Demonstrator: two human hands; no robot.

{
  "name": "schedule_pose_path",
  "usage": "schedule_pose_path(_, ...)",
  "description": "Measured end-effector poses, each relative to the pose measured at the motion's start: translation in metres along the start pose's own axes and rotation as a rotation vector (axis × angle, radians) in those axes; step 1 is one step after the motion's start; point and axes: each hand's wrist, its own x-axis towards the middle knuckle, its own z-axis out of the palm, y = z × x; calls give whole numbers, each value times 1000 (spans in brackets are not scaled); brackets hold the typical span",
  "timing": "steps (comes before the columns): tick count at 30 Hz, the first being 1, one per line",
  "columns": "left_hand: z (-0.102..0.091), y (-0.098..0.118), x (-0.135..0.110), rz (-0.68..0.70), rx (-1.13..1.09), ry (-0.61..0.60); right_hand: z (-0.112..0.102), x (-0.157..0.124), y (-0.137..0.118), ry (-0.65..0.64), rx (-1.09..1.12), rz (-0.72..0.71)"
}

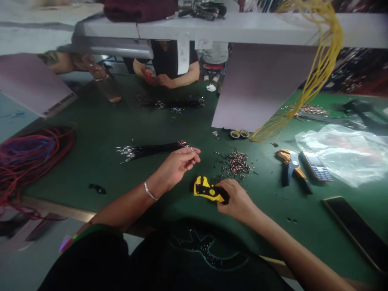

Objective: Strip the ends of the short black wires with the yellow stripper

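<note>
My right hand (236, 198) is wrapped round a yellow and black wire stripper (209, 192), whose jaws point up and to the left. To its upper left, my left hand (182, 163) is closed in a pinch; a tiny pale tip shows at the fingers, too small to name. Just behind that hand lies a bundle of black wires (151, 150), with silvery ends at the left and coppery ends at the right. A heap of small dark and coppery cut pieces (238, 163) is spread on the green table (169, 202), beyond the stripper.
At right lie an orange and black wire stripper (292, 165), a keypad phone (317, 165), a plastic bag (348, 153) and a dark smartphone (357, 234). Yellow wires (325, 60) hang from the shelf (257, 28). Red wire coils (36, 157) lie left. A co-worker (172, 64) sits opposite.
</note>
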Motion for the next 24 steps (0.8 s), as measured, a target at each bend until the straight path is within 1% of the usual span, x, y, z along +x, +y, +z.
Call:
schedule_pose_path(2, -2, 0, 1, -17, -27, -3, -8, 0, 3, -19, 214, 153)
schedule_pose_path(4, -3, -1, 3, -33, -61, -1, -16, -1, 5, -83, 478, 311)
schedule_pose_path(5, -4, -1, 3, -42, -80, 2, -19, -1, 6, -106, 614, 362)
schedule_pose_path(7, -3, -2, 4, -66, -121, 6, -23, 0, 6, -96, 852, 400)
schedule_pose_path(9, -3, -3, 5, -88, -158, -4, -24, 1, 3, -54, 992, 397)
schedule_pose_path(11, -1, -4, 4, -100, -179, -8, -24, 2, -1, -25, 1048, 387)
schedule_pose_path(14, 1, -4, 4, -106, -180, -3, -24, 5, -7, -23, 1102, 385)
schedule_pose_path(17, 3, -4, 2, -63, -136, 7, -24, 6, -7, -20, 1154, 398)
schedule_pose_path(21, 2, -5, 2, 8, -63, -3, -20, 6, -4, -32, 1101, 366)
schedule_pose_path(24, -1, -8, 5, -15, -93, -16, -16, 3, -3, -65, 1046, 346)
